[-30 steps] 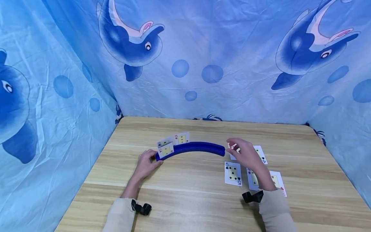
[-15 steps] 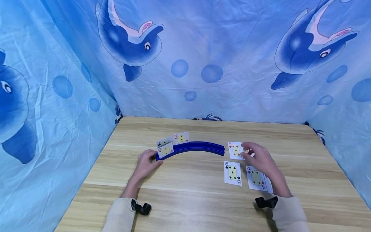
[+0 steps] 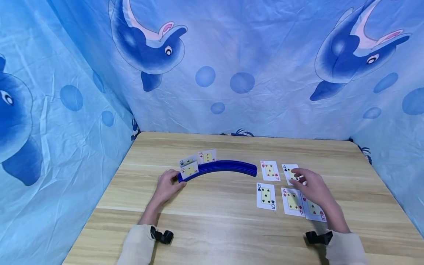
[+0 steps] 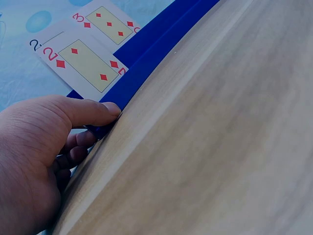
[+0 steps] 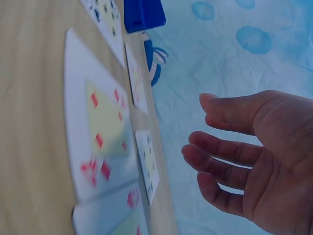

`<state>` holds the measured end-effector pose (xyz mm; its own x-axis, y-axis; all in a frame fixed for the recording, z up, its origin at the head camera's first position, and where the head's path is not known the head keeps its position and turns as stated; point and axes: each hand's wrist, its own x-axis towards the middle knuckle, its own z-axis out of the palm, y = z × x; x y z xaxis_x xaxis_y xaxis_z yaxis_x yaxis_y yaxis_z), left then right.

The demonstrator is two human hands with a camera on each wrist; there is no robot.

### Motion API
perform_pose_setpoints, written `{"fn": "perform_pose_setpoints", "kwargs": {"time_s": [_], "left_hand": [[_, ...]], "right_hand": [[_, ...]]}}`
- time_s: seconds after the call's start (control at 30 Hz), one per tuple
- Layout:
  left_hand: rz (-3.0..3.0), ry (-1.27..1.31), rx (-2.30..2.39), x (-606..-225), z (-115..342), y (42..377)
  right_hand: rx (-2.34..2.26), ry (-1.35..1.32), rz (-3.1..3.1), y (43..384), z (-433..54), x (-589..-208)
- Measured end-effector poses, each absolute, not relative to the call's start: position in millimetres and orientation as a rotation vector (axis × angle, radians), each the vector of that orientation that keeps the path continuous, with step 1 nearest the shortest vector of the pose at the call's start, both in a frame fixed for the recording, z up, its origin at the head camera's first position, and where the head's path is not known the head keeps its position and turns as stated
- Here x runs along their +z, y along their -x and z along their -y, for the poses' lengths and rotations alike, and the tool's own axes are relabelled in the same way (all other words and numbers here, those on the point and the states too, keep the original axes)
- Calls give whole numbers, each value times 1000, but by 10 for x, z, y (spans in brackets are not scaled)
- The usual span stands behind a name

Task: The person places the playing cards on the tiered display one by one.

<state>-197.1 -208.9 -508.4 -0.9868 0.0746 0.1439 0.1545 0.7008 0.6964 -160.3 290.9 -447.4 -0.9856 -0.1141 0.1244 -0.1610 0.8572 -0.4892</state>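
A curved blue card holder lies on the table, its left end pinched between thumb and fingers of my left hand. Three cards stand in it near that hand: the two of diamonds, a mostly covered black two behind it, and the three of diamonds. Over at the right, my right hand hovers above the four of spades, partly hiding it. Its fingers are loosely bent with nothing between them, apart from the thumb and off the cards.
Face up on the table lie the five of hearts, five of spades, four of diamonds and a card with red hearts touching it. A blue dolphin-print curtain encloses the back and sides.
My right hand has moved rightward, from beside the holder's right end past the five of hearts to the four of spades, carrying nothing. The left hand and holder stay put.
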Motion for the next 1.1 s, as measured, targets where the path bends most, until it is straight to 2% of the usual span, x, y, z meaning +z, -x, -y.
{"fn": "perform_pose_setpoints", "kwargs": {"time_s": [0.63, 1.1], "left_hand": [[2792, 200, -1171, -5080, 2087, 1973], [2806, 198, -1140, -5076, 2090, 1976]], "right_hand": [[700, -54, 3056, 1322, -3319, -4689], [631, -53, 3085, 1133, -3434, -4797]]}}
